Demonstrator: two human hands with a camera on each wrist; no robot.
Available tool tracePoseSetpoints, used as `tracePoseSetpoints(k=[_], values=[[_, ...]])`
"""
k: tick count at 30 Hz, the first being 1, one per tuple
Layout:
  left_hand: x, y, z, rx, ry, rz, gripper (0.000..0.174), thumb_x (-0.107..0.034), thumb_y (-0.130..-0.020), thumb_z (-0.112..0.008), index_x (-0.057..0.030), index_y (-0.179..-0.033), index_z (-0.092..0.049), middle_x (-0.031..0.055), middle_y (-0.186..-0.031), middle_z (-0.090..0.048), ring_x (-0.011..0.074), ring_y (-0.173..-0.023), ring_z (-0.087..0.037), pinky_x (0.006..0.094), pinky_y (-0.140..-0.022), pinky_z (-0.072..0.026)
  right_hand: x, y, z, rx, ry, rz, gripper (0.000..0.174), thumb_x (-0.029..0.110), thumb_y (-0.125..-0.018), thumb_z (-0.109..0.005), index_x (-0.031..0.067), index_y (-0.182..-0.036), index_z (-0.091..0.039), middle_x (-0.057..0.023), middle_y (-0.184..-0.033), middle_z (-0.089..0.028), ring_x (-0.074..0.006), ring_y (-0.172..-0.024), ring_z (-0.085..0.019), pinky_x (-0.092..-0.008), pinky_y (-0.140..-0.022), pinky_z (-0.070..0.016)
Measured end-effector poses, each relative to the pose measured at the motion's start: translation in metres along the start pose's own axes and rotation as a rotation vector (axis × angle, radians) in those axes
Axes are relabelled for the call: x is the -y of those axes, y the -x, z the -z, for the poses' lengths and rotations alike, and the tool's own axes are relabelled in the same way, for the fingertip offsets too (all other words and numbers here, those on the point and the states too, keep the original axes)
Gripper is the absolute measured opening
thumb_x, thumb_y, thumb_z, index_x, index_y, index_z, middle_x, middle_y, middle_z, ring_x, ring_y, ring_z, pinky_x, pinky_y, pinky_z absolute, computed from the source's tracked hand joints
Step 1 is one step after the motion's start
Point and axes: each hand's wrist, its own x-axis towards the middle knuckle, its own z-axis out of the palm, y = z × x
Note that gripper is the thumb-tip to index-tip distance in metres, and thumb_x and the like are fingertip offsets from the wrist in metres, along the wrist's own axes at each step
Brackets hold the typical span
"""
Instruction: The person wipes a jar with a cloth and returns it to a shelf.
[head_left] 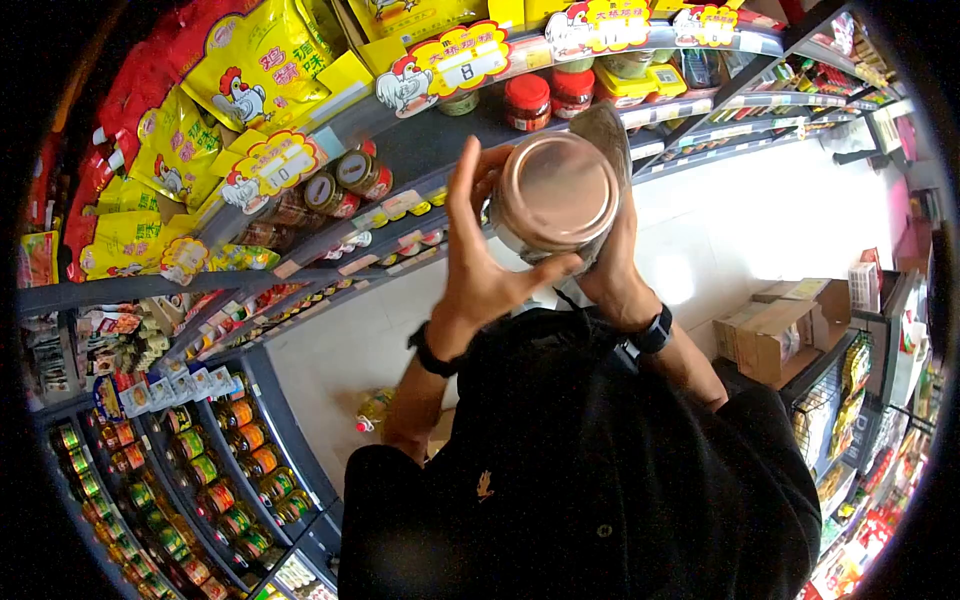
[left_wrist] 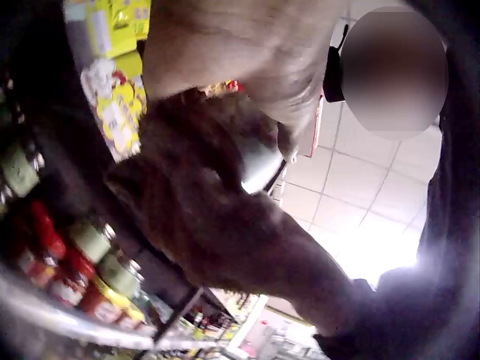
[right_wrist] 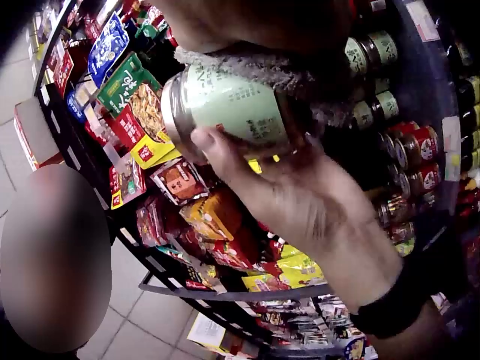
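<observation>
A glass jar with a pale green label [right_wrist: 236, 109] and a broad round end [head_left: 562, 190] is held up in front of the chest. My left hand [head_left: 490, 260] [right_wrist: 300, 202] grips it, the thumb across its side. A grey-brown cloth [head_left: 603, 135] [right_wrist: 247, 71] [left_wrist: 187, 172] lies against the jar's far side. My right hand [head_left: 617, 265] [right_wrist: 255, 22] holds the cloth against the jar; its fingers are mostly hidden behind jar and cloth. In the left wrist view my left hand [left_wrist: 240, 45] fills the top.
Shelves of red-lidded jars [head_left: 527, 97], yellow packets [head_left: 265, 65] and price tags [head_left: 465, 70] curve close behind the hands. Rows of bottles [head_left: 215, 495] stand at lower left. A cardboard box [head_left: 765, 335] is at right, and a bottle [head_left: 375, 405] is on the floor.
</observation>
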Motion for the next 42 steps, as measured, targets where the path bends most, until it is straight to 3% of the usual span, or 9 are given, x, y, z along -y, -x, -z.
tracePoseSetpoints(k=[3, 7, 13, 17, 19, 29, 31, 35, 42], values=[[0.004, 0.016, -0.022, -0.269, -0.128, -0.125, 0.122, -0.042, -0.059, -0.095, 0.0007, -0.147, -0.023, 0.0212, -0.140, -0.044, 0.0318, -0.127, -0.049, 0.0450, -0.109, -0.0389, -0.017, 0.011, 0.003, 0.062, 0.214, 0.172, 0.061, 0.049, -0.105, -0.034, 0.0003, -0.139, -0.046, -0.0125, -0.132, -0.057, -0.0225, -0.120, -0.056, -0.0360, -0.104, -0.0446], [-0.021, 0.005, 0.010, -0.047, -0.139, -0.106, 0.111, -0.040, -0.058, -0.096, -0.0003, -0.141, -0.034, 0.0191, -0.135, -0.049, 0.0308, -0.125, -0.052, 0.0442, -0.108, -0.0396, 0.031, 0.010, -0.016, 0.202, 0.588, -0.021, 0.056, 0.043, -0.106, -0.035, -0.0011, -0.138, -0.049, -0.0114, -0.136, -0.055, -0.0192, -0.121, -0.054, -0.0318, -0.105, -0.0413], [-0.006, -0.021, 0.031, 0.169, -0.220, -0.113, 0.115, -0.049, -0.054, -0.095, -0.0003, -0.141, -0.038, 0.0184, -0.132, -0.049, 0.0322, -0.122, -0.050, 0.0446, -0.104, -0.0400, 0.024, -0.013, -0.017, 0.181, 0.282, -0.235, 0.057, 0.047, -0.104, -0.037, 0.0028, -0.138, -0.048, -0.0133, -0.133, -0.057, -0.0215, -0.116, -0.060, -0.0358, -0.098, -0.0510], [-0.010, 0.005, 0.005, -0.121, -0.457, -0.038, 0.130, -0.066, -0.053, -0.088, 0.0050, -0.146, -0.031, 0.0199, -0.140, -0.042, 0.0316, -0.128, -0.045, 0.0446, -0.109, -0.0361, 0.002, -0.014, -0.008, 0.066, 0.088, -0.117, 0.064, 0.053, -0.104, -0.034, 0.0021, -0.141, -0.044, -0.0151, -0.132, -0.058, -0.0225, -0.116, -0.060, -0.0370, -0.099, -0.0515], [-0.006, 0.014, -0.019, -0.259, -0.419, -0.021, 0.131, -0.052, -0.057, -0.093, 0.0041, -0.148, -0.018, 0.0192, -0.141, -0.039, 0.0310, -0.130, -0.044, 0.0463, -0.111, -0.0345, -0.016, -0.018, -0.006, 0.083, 0.045, -0.015, 0.062, 0.049, -0.106, -0.031, 0.0004, -0.143, -0.041, -0.0142, -0.137, -0.055, -0.0219, -0.122, -0.056, -0.0351, -0.104, -0.0468], [0.018, -0.018, 0.025, 0.280, 0.147, 0.265, 0.112, -0.041, -0.060, -0.094, 0.0015, -0.144, -0.034, 0.0164, -0.136, -0.050, 0.0290, -0.126, -0.050, 0.0419, -0.109, -0.0391, 0.004, -0.035, 0.012, 0.206, 0.129, -0.273, 0.054, 0.046, -0.106, -0.035, 0.0037, -0.138, -0.047, -0.0100, -0.134, -0.057, -0.0183, -0.115, -0.059, -0.0343, -0.099, -0.0504], [0.017, -0.020, 0.021, 0.126, -0.376, 0.003, 0.115, -0.049, -0.061, -0.092, 0.0020, -0.145, -0.032, 0.0187, -0.136, -0.048, 0.0312, -0.126, -0.050, 0.0427, -0.109, -0.0382, 0.005, -0.038, 0.012, 0.180, 0.070, -0.212, 0.054, 0.046, -0.106, -0.035, 0.0042, -0.137, -0.047, -0.0095, -0.131, -0.058, -0.0183, -0.114, -0.059, -0.0343, -0.097, -0.0513], [0.024, 0.000, -0.033, -0.155, -0.250, 0.050, 0.117, -0.054, -0.058, -0.092, 0.0032, -0.142, -0.034, 0.0202, -0.137, -0.046, 0.0336, -0.128, -0.046, 0.0454, -0.107, -0.0386, 0.001, -0.032, 0.025, -0.020, 0.066, -0.076, 0.056, 0.048, -0.106, -0.033, 0.0042, -0.138, -0.049, -0.0096, -0.129, -0.060, -0.0181, -0.111, -0.061, -0.0336, -0.097, -0.0511], [0.040, -0.048, -0.013, 0.419, 0.071, 0.217, 0.123, -0.053, -0.054, -0.094, 0.0009, -0.145, -0.032, 0.0166, -0.143, -0.043, 0.0282, -0.131, -0.046, 0.0412, -0.112, -0.0360, 0.051, -0.052, 0.034, 0.184, 0.111, -0.280, 0.053, 0.047, -0.104, -0.039, 0.0045, -0.135, -0.050, -0.0111, -0.131, -0.058, -0.0190, -0.109, -0.062, -0.0342, -0.096, -0.0527]])
